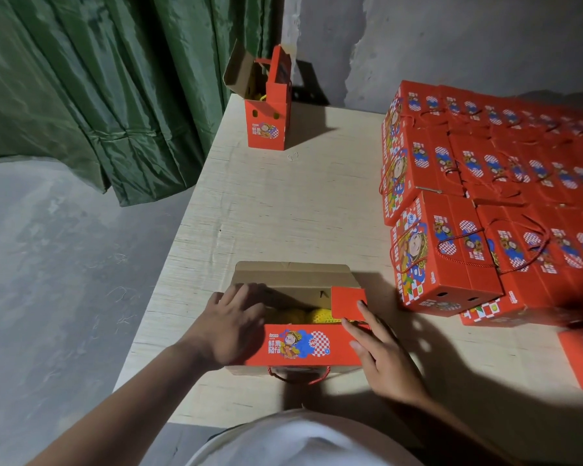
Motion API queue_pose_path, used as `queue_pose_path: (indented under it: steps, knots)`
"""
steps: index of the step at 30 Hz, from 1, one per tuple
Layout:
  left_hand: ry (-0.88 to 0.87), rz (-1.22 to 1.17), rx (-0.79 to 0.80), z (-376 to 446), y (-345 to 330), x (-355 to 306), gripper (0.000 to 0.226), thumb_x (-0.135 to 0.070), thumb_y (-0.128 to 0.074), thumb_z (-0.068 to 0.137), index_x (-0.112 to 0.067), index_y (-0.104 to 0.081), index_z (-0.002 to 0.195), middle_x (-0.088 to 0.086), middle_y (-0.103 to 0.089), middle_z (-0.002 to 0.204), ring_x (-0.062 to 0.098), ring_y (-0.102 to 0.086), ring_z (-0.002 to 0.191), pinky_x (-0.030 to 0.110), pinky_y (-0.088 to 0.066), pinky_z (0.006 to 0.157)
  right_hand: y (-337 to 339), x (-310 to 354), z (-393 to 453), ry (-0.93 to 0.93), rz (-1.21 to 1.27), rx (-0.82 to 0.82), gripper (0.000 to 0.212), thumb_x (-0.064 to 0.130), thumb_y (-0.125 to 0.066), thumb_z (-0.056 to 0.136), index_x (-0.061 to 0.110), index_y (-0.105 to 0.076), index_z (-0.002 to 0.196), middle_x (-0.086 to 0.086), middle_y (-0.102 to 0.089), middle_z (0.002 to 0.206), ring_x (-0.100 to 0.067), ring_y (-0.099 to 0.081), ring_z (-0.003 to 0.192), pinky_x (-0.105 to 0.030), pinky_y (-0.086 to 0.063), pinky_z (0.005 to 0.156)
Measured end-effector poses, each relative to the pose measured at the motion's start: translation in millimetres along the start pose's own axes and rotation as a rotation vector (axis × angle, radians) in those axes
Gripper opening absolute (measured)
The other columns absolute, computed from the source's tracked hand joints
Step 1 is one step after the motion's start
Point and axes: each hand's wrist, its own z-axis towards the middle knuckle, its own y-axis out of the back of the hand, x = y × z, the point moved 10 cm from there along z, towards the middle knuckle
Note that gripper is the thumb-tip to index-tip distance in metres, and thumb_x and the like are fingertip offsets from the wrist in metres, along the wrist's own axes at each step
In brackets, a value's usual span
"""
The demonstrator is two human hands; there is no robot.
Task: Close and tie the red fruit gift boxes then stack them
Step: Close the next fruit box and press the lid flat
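An open red fruit gift box (303,344) lies near the front edge of the pale wooden table (283,203). Its brown far flap stands up, and yellow netted fruit (317,314) shows inside. My left hand (231,322) rests on the box's left end with fingers spread over the left side flap. My right hand (381,351) touches the right end, its straight fingers pressing the small red side flap (347,302) inward. A red cord handle (298,376) hangs from the near side.
A second open red box (266,126) stands upright at the table's far left corner. Stacked closed red boxes (485,203) with cord handles fill the right side. A green curtain (98,79) hangs at the left, above grey floor.
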Motion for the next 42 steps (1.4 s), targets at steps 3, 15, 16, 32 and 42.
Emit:
queue_pose_path:
  steps: [3,15,16,32,42]
  knots:
    - [0.008,-0.002,-0.03,0,0,-2,0.026,-0.044,-0.036,0.106,-0.032,-0.056,0.118,0.003,-0.046,0.136,0.028,-0.047,0.118,0.043,-0.044,0.089,-1,-1,0,-0.007,-0.011,0.003,0.047,0.022,-0.061,0.104,0.035,-0.057,0.148,0.014,-0.022,0.171,-0.007,-0.032,0.151,-0.028,-0.038,0.117]
    - [0.088,-0.307,-0.194,-1,18,17,0.05,-0.026,-0.042,0.09,-0.029,-0.064,0.135,-0.006,-0.056,0.135,0.024,-0.055,0.12,0.045,-0.053,0.093,25,-5,25,-0.093,0.113,-0.153,0.022,0.012,-0.077,0.093,0.026,-0.083,0.109,0.01,-0.059,0.135,-0.006,-0.056,0.126,-0.022,-0.045,0.105]
    - [0.12,-0.325,-0.221,-3,19,21,0.053,-0.027,-0.041,0.09,-0.03,-0.061,0.139,-0.007,-0.054,0.134,0.022,-0.053,0.121,0.041,-0.053,0.094,28,-6,31,-0.119,0.13,-0.174,0.018,0.01,-0.079,0.091,0.024,-0.085,0.102,0.009,-0.061,0.126,-0.007,-0.058,0.12,-0.021,-0.046,0.102]
    - [0.438,-1.143,-0.184,-12,-24,50,0.026,-0.046,-0.053,0.107,-0.056,-0.058,0.13,-0.02,-0.069,0.128,0.002,-0.064,0.121,0.028,-0.048,0.097,-17,-55,43,-0.561,0.694,0.093,0.046,0.03,-0.077,0.094,0.049,-0.055,0.129,0.005,-0.071,0.123,-0.013,-0.076,0.098,-0.033,-0.064,0.072]
    - [0.428,-1.174,-0.206,-11,-24,52,0.041,-0.049,-0.058,0.103,-0.047,-0.049,0.143,-0.014,-0.065,0.137,0.01,-0.063,0.126,0.027,-0.055,0.094,-11,-49,57,-0.591,0.713,0.223,0.066,0.018,-0.078,0.093,0.045,-0.046,0.145,0.013,-0.067,0.125,0.009,-0.07,0.096,-0.016,-0.058,0.067]
